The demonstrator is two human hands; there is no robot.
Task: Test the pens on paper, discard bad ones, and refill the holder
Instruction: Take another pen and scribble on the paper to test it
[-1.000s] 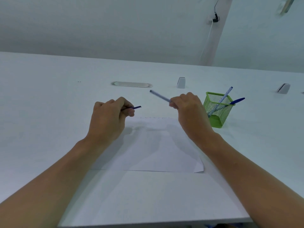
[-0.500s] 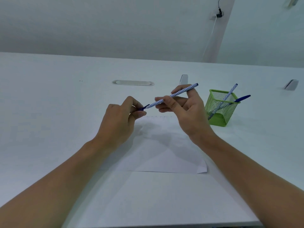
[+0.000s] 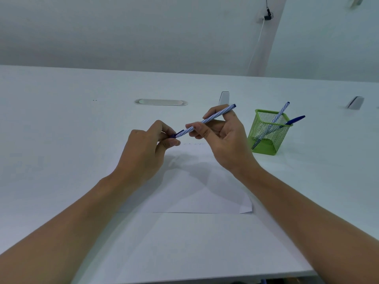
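Near the middle of the frame, the right hand (image 3: 223,140) holds a slim blue-and-white striped pen (image 3: 207,120) between thumb and fingers, its barrel slanting from lower left up to the upper right, where its dark blue end shows past the index finger. The left hand (image 3: 147,152), just left of centre, is curled nearly closed, thumb and fingertips pinched on the small dark blue cap (image 3: 178,133) at the pen's lower end; whether the cap is fully seated on the pen cannot be told. Both hands hang above the far edge of a white sheet of paper (image 3: 205,193), which lies flat on the white table (image 3: 61,130) in the centre of the frame, its lower right corner slightly curled. Faint small marks show along the paper's upper edge, just beside the left thumb.

To the right of the right hand stands a square green wire-mesh pen holder (image 3: 268,133), upright on the table and apart from the paper. Two pens lean in it toward the upper right: a second striped pen (image 3: 280,113) and a solid blue pen (image 3: 295,120). In the upper middle of the table sits a grey oval cable grommet (image 3: 161,102).
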